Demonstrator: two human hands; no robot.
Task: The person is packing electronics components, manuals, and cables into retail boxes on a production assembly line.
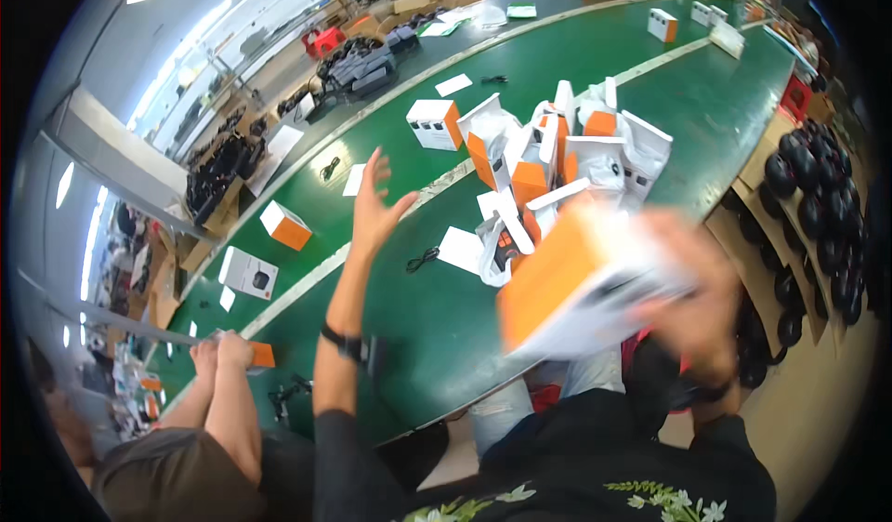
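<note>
My right hand [697, 290], blurred by motion, grips an orange and white cardboard box [557, 276] by its right side, above the near edge of the green work surface [400, 308]. My left hand [374, 211] is raised over the surface with fingers spread and nothing in it. Beyond the held box stands a cluster of opened orange and white boxes [530, 183], flaps up and plastic bags showing inside several. Near them lie a coiled black cable [423, 260] and a white paper slip [460, 249].
A closed box [434, 124] stands past my left hand; another box [284, 225] and a white box [248, 273] sit farther left. A co-worker's hands [223, 350] are around an orange box at the left. Black rounded items [808, 164] fill cardboard racks at right.
</note>
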